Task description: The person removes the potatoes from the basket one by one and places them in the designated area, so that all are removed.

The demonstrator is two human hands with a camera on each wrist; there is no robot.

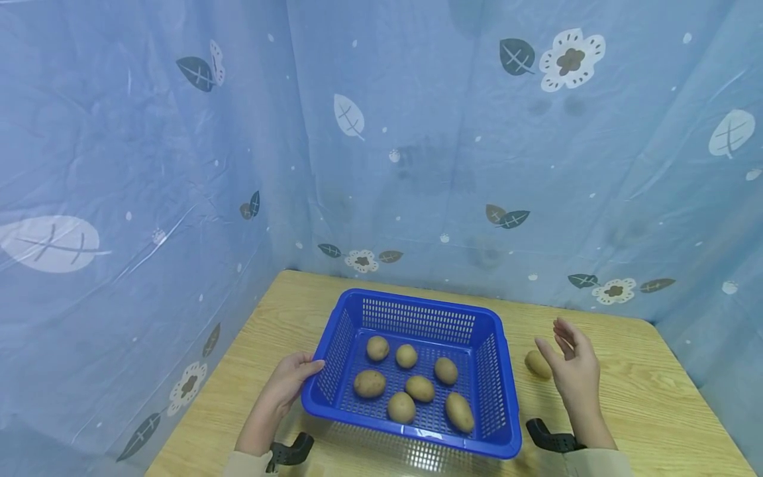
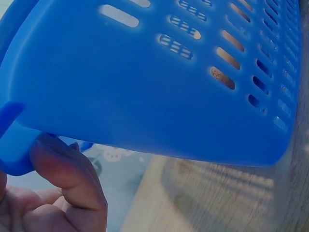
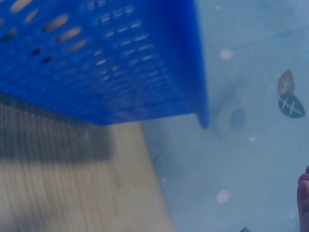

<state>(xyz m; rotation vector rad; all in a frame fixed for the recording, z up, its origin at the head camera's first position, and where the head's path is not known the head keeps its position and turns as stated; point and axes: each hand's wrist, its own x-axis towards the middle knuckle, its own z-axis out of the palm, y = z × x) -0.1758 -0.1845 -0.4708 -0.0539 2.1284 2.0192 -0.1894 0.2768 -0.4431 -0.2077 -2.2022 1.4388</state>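
My left hand (image 1: pixel 290 379) grips the left rim of a blue plastic basket (image 1: pixel 417 302), thumb over the top and fingers underneath. In the left wrist view the curled fingers (image 2: pixel 72 179) press up under the basket's lip. Several potatoes (image 1: pixel 420 389) lie spread over the basket's slotted floor. My right hand (image 1: pixel 575 371) is off the basket's right side, fingers loosely bent and holding nothing. Just left of that hand, a single potato (image 1: pixel 537 365) rests on the table outside the basket. Only a fingertip (image 3: pixel 303 193) of the right hand shows in the right wrist view.
The basket stands over a light wooden table (image 1: pixel 650 391), casting a shadow on it. Blue curtains (image 1: pixel 417 165) with leaf and flower prints hang behind the table and along both sides. A black wrist mount (image 1: pixel 551 438) is strapped at each wrist.
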